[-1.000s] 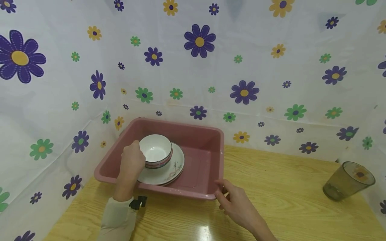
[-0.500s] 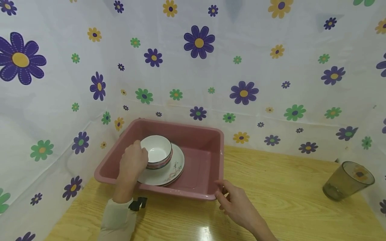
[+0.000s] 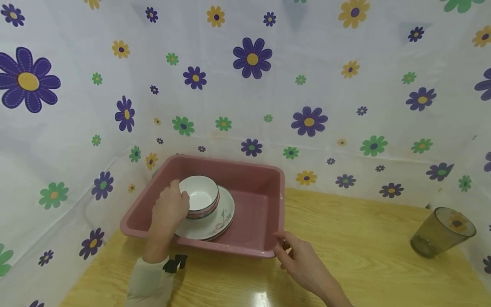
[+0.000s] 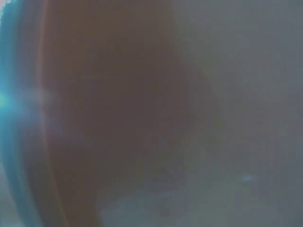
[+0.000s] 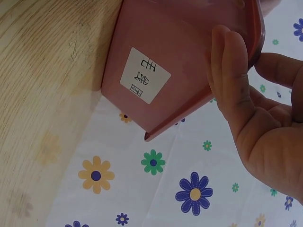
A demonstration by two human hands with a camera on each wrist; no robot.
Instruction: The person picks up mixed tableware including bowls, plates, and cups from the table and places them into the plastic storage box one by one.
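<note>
A pink plastic basin point(image 3: 249, 213) stands on the table. Inside, toward its left, white bowls point(image 3: 201, 192) with dark rims are stacked on white plates point(image 3: 224, 217) with a floral print. My left hand point(image 3: 170, 207) reaches over the basin's front rim and grips the bowl stack at its left edge; some fingertips are hidden. At the basin's front right corner, my right hand point(image 3: 301, 260) pinches the rim between thumb and fingers. In the right wrist view, a white label point(image 5: 145, 75) with handwriting shows on the basin's outer wall. The left wrist view is too dark and blurred to read.
A tinted drinking glass point(image 3: 441, 234) stands at the right of the wooden table point(image 3: 356, 256). Flower-patterned white sheeting point(image 3: 230, 98) rises behind the basin and on both sides. A black strap piece point(image 3: 175, 263) sits at the left sleeve's cuff.
The head view has tilted up slightly, so everything sits a little lower. My left hand has shifted slightly right over the bowl's edge. My right hand stays on the basin's corner.
</note>
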